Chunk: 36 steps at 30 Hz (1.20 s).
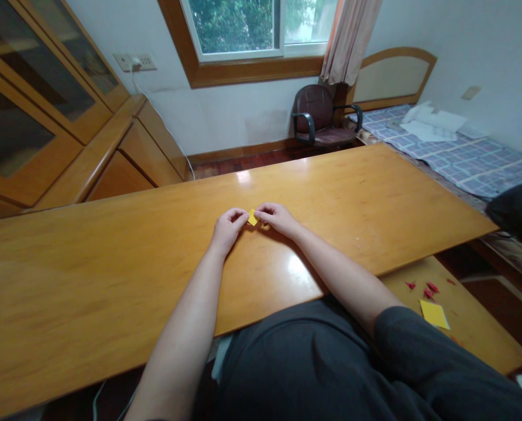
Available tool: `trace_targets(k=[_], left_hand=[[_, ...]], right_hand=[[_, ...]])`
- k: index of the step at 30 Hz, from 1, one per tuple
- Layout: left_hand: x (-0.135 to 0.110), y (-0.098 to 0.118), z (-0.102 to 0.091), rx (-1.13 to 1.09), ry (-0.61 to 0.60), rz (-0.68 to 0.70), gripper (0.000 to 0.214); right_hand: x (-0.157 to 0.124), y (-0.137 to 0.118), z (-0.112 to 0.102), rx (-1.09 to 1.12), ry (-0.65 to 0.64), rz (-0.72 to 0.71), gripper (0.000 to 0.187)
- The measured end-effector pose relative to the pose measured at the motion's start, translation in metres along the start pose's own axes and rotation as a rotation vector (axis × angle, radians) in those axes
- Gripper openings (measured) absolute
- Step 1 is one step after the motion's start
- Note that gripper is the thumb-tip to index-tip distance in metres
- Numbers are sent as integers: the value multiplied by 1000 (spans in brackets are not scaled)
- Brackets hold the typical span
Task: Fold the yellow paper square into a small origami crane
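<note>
A small piece of folded yellow paper is held between my two hands, just over the wooden table. My left hand pinches its left side between thumb and fingertips. On the opposite side, my right hand grips the paper the same way. The paper looks like a small diamond; its finer folds are too small to make out.
A lower wooden surface at the right bears a stack of yellow paper and several small red folded pieces. Beyond the table stand a brown armchair and a bed. A wooden cabinet lines the left wall.
</note>
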<state>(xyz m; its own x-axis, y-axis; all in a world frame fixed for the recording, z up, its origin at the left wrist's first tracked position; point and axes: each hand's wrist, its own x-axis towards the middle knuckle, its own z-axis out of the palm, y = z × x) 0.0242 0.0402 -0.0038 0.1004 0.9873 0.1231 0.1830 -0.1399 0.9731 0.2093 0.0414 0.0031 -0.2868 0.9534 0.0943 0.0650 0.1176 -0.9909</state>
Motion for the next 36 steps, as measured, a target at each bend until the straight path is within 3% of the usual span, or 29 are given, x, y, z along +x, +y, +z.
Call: trace_targets(k=[13, 29, 36], left_hand=[[0, 2, 2, -30, -50, -30, 31], [0, 5, 0, 9, -7, 10, 24], [1, 6, 0, -46, -44, -41, 24]], right_hand=[[-1, 0, -1, 8, -21, 8, 31], [-2, 1, -1, -89, -75, 4, 35], [-1, 1, -1, -40, -74, 8, 34]])
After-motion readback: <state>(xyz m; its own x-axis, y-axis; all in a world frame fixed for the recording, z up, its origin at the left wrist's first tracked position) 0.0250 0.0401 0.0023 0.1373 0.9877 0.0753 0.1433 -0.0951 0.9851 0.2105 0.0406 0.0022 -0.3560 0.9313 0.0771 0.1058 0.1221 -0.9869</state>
